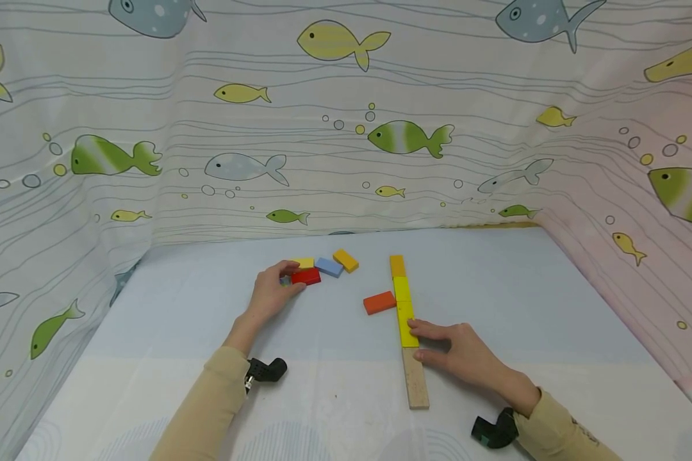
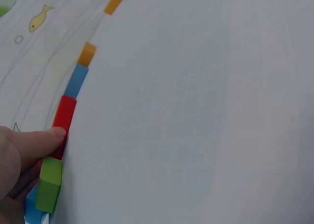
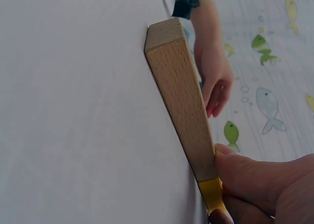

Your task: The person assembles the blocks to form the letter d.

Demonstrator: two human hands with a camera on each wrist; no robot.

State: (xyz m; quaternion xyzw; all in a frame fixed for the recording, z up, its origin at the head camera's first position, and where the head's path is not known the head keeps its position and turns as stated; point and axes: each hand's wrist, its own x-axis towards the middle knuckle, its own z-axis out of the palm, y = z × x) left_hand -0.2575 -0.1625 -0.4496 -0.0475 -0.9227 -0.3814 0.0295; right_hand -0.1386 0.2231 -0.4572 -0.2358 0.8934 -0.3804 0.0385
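Observation:
In the head view, my left hand pinches a red block, the thumb along its near edge and the fingers on the far side. Just behind it lies a pale yellow block; a green block shows near the hand in the left wrist view. My right hand rests against the right side of a straight row. Its index fingertip touches a yellow block, while the thumb touches a plain wooden block at the near end. Another yellow block and an orange-yellow block continue the row.
An orange-red block lies at an angle against the row's left side. Between the hands, farther back, are a blue block and an orange-yellow block. A fish-print curtain encloses the pale tabletop.

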